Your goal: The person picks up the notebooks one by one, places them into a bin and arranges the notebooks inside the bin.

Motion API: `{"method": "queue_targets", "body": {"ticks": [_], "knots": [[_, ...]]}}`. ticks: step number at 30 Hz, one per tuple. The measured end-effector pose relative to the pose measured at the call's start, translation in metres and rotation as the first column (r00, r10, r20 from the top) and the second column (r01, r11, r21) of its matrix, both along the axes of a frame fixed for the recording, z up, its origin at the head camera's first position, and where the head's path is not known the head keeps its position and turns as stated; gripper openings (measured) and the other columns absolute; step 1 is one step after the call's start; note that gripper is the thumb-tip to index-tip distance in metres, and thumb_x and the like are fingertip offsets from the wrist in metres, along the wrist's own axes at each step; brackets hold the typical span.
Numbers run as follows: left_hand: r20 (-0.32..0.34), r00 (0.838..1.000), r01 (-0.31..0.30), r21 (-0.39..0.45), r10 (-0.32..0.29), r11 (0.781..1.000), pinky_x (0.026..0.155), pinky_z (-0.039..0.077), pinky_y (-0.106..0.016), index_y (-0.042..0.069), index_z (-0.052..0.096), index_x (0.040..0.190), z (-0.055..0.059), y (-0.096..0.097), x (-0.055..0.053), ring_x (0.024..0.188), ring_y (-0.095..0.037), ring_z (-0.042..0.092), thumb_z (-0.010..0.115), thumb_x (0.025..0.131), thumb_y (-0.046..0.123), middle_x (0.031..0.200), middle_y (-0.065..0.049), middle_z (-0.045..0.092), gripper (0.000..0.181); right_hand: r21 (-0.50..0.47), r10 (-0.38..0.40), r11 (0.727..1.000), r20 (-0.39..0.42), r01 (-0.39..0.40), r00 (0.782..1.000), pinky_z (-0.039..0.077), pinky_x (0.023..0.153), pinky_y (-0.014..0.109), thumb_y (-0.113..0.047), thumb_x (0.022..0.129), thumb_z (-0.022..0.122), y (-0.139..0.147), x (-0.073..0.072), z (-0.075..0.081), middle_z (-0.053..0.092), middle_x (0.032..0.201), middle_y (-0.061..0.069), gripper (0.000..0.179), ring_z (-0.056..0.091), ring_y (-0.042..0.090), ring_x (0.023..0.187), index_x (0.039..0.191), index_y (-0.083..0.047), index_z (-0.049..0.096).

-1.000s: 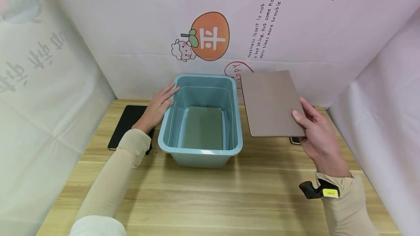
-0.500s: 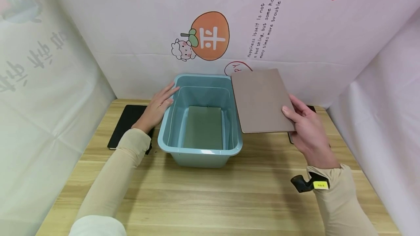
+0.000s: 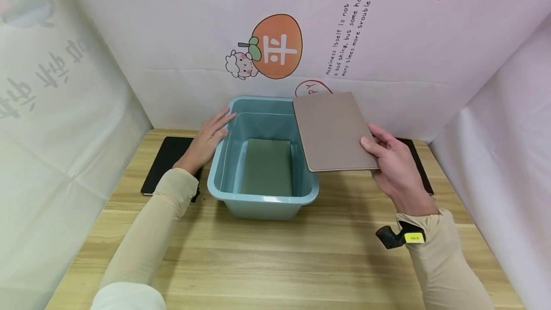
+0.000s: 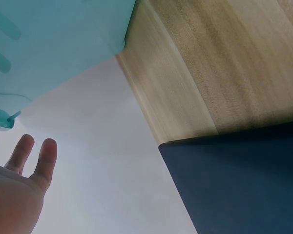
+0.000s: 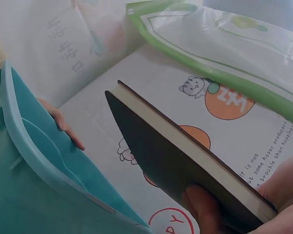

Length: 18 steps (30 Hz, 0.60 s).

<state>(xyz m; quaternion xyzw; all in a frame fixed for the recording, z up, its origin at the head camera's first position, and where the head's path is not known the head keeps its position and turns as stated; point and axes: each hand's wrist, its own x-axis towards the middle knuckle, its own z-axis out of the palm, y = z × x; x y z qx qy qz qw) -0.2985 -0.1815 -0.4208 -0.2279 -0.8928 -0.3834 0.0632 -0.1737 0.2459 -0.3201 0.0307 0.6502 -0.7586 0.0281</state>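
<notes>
A blue plastic bin [image 3: 263, 199] stands on the wooden table, with a grey-green notebook or flat block [image 3: 267, 167] lying on its floor. My left hand [image 3: 204, 140] rests on the bin's left rim, fingers extended. My right hand [image 3: 398, 171] grips a brown-covered notebook [image 3: 333, 130] by its near right corner, thumb on top and fingers below. The notebook hangs tilted in the air, its left side over the bin's right rim. In the right wrist view, the cream page edges of the notebook [image 5: 185, 146] show between its covers.
A black notebook [image 3: 161, 166] lies left of the bin, partly under my left forearm. Another dark flat item [image 3: 416, 162] lies at the right, mostly hidden behind my right hand. White printed cloth [image 3: 387, 37] walls the table at the back and both sides.
My right hand has moved left with the brown notebook, from beside the bin to partly over its right rim. The left hand and the bin have stayed in place.
</notes>
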Motion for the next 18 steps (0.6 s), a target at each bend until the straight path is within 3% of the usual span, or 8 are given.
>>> {"method": "queue_targets", "body": {"ticks": [8, 13, 18], "knots": [[-0.002, 1.000, 0.001, 0.004, -0.001, 1.000, 0.126, 0.006, -0.065, 0.038, 0.032, 0.160, -0.002, 0.000, -0.002, 0.161, -0.032, 0.012, 0.032, 0.111, 0.038, 0.172, 0.016, 0.013, 0.049, 0.053, 0.002, 0.999, 0.002, -0.002, 1.000, 0.057, 0.084, 0.018, -0.022, 0.101, 0.064, -0.012, -0.008, 0.004, 0.045, 0.123, -0.005, 0.071, 0.057, 0.008, 0.113, 0.162, -0.014, 0.028], [0.007, 1.000, 0.005, 0.012, -0.005, 1.000, 0.125, 0.005, -0.066, 0.036, 0.032, 0.160, -0.003, -0.001, -0.002, 0.161, -0.033, 0.010, 0.032, 0.111, 0.037, 0.172, 0.017, 0.012, 0.050, 0.069, 0.003, 0.998, 0.026, -0.005, 1.000, 0.057, 0.084, 0.018, -0.020, 0.102, 0.062, -0.017, -0.014, 0.008, 0.045, 0.124, -0.007, 0.073, 0.058, 0.007, 0.112, 0.164, -0.015, 0.024], [0.006, 1.000, -0.007, 0.006, 0.007, 1.000, 0.126, 0.007, -0.066, 0.041, 0.032, 0.159, -0.003, -0.001, -0.002, 0.161, -0.030, 0.011, 0.032, 0.111, 0.040, 0.171, 0.022, 0.012, 0.048, 0.062, 0.002, 0.998, 0.037, -0.004, 0.999, 0.058, 0.083, 0.018, -0.018, 0.103, 0.061, -0.022, -0.018, 0.010, 0.045, 0.123, -0.005, 0.072, 0.061, 0.006, 0.108, 0.164, -0.013, 0.023]]}}
